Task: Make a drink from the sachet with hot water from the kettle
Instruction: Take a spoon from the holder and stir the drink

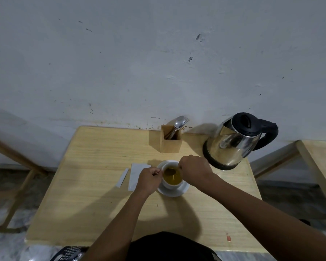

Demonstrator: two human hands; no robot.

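Head view: white ceramic cup (170, 183) of yellow-brown drink on white round saucer (177, 192), mid pale wooden bench (102, 204). Left hand (149, 180), grip pinched at the cup's left side, likely its handle. Right hand (195, 169), grip clenched on a thin spoon (172, 172) slanting into the drink. Torn white sachet (135, 175) and its strip (122, 178) lie flat left, long axes running away from the person. Steel kettle with black lid (235, 142) right rear, spout leftward; wooden cutlery box (170, 140) behind.
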